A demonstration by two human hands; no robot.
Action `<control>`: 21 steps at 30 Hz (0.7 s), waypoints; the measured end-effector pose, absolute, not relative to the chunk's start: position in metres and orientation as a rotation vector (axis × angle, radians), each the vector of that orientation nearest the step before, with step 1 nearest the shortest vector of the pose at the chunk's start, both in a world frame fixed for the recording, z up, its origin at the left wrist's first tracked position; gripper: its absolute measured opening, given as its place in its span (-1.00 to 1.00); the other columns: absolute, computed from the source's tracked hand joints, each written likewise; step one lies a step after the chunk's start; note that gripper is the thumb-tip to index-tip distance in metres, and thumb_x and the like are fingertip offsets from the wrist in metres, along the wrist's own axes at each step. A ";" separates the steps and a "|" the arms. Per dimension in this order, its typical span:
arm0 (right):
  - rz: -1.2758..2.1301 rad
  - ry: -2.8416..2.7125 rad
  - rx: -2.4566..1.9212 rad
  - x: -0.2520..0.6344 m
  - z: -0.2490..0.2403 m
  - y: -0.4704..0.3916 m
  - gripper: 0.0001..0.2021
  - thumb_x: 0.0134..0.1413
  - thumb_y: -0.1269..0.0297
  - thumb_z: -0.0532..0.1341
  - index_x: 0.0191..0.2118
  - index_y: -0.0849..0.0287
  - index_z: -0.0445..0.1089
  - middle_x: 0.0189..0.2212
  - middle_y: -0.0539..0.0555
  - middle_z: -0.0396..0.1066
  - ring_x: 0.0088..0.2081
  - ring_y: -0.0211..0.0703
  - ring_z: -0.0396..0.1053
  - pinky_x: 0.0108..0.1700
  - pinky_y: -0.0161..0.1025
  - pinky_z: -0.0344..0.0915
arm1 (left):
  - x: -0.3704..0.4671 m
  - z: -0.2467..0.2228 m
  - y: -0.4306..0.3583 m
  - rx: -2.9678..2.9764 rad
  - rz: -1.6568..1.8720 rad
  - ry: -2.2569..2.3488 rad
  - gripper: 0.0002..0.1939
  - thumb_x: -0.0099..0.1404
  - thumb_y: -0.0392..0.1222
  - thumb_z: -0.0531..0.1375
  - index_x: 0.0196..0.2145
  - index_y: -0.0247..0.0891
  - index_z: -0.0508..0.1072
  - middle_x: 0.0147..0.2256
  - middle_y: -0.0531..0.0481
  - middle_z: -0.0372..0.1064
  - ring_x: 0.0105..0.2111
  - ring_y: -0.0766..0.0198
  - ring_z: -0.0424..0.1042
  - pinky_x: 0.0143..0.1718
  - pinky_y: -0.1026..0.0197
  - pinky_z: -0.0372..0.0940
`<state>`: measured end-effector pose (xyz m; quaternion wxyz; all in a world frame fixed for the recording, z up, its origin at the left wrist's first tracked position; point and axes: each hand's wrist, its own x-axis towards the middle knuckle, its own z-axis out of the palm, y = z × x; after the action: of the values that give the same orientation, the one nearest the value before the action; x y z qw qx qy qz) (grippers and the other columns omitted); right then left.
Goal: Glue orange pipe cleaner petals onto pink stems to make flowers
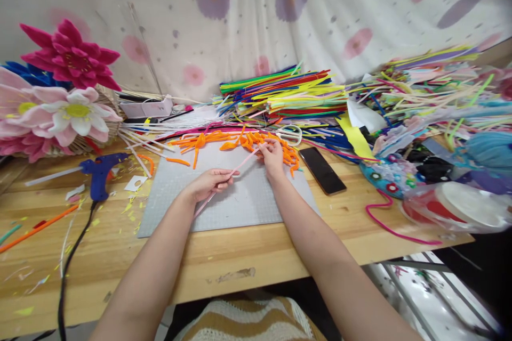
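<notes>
Over the mat (248, 202), one pink stem (245, 162): left hand (210, 183) closed on its near part, right hand (272, 156) pinching its far part, stem slanting between them. One phone (322, 170) by the mat's right edge; one glue gun (99, 176) beyond its left.

My right hand (272, 157) hides the far end of the pink stem (247, 160) and part of the orange pieces (248, 140); the stem's near end is lost at my left forearm (150, 272). The view's near edge cuts off that arm, my right forearm (324, 250) and the black cord (64, 282). The left edge crops the pink flowers (14, 133), the right edge the blue ball (490, 149). Blur muddles the far-right heap (436, 90).
</notes>
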<state>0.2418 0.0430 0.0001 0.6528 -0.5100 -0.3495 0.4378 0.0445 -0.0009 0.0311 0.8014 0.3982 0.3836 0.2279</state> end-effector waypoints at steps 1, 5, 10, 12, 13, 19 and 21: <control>1.003 -0.794 -1.157 0.242 0.000 0.043 -0.68 -0.26 0.21 0.23 -0.31 0.14 0.14 -0.55 -0.08 0.32 -0.53 -0.27 0.35 -0.63 -0.39 0.17 | 0.044 0.031 -0.001 0.861 0.492 0.830 -0.73 0.12 -0.33 0.15 -0.19 -0.41 0.45 -0.53 0.03 0.22 -0.71 0.62 -0.06 -0.75 0.46 -0.24; 1.020 -0.783 -1.153 0.243 -0.002 0.044 -0.70 -0.26 0.20 0.24 -0.35 0.16 0.18 -0.53 -0.06 0.35 -0.52 -0.29 0.35 -0.60 -0.40 0.19 | 0.038 0.033 -0.005 0.917 0.430 0.782 -0.72 0.12 -0.30 0.17 -0.17 -0.38 0.44 -0.37 -0.13 0.39 -0.64 0.53 0.20 -0.66 0.43 0.08; 1.099 -0.842 -1.103 0.244 -0.002 0.044 -0.69 -0.28 0.18 0.25 -0.35 0.16 0.21 -0.56 -0.09 0.31 -0.55 -0.34 0.31 -0.60 -0.42 0.17 | 0.040 0.030 -0.010 0.904 0.275 0.652 -0.69 0.15 -0.20 0.16 -0.15 -0.38 0.43 -0.09 -0.30 0.35 -0.22 0.15 0.43 -0.17 0.12 0.28; 1.207 -0.915 -1.062 0.239 0.000 0.041 -0.68 -0.29 0.17 0.27 -0.35 0.16 0.22 -0.57 -0.10 0.31 -0.55 -0.36 0.29 -0.60 -0.43 0.17 | 0.044 0.028 -0.007 0.854 0.458 0.682 -0.71 0.18 -0.19 0.14 -0.16 -0.39 0.43 -0.11 -0.31 0.36 -0.21 0.13 0.43 -0.15 0.10 0.28; 1.260 -0.947 -1.039 0.235 0.001 0.039 -0.68 -0.30 0.17 0.27 -0.35 0.16 0.23 -0.57 -0.10 0.32 -0.55 -0.36 0.29 -0.59 -0.43 0.17 | 0.046 0.027 -0.005 0.824 0.549 0.704 -0.72 0.19 -0.20 0.13 -0.17 -0.40 0.43 -0.13 -0.31 0.38 -0.21 0.15 0.43 -0.15 0.10 0.28; 1.429 -1.062 -0.996 0.206 0.011 0.040 -0.68 -0.32 0.19 0.29 -0.37 0.17 0.23 -0.57 -0.09 0.35 -0.56 -0.38 0.28 -0.60 -0.45 0.15 | 0.053 0.026 0.006 0.765 0.767 0.814 -0.82 0.17 -0.34 0.12 -0.26 -0.41 0.44 -0.39 -0.13 0.45 -0.43 0.32 0.44 -0.34 0.24 0.35; 1.448 -1.078 -0.988 0.199 0.014 0.045 -0.68 -0.33 0.20 0.29 -0.38 0.16 0.23 -0.58 -0.09 0.34 -0.54 -0.36 0.30 -0.60 -0.45 0.16 | 0.053 0.025 0.008 0.770 0.782 0.821 -0.83 0.14 -0.35 0.15 -0.27 -0.39 0.44 -0.42 -0.11 0.44 -0.45 0.34 0.42 -0.40 0.28 0.35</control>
<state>0.1988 0.0448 0.0143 0.5156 -0.4113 -0.4490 0.6028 0.0526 0.0080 0.0250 0.7743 0.3555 0.3790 0.3611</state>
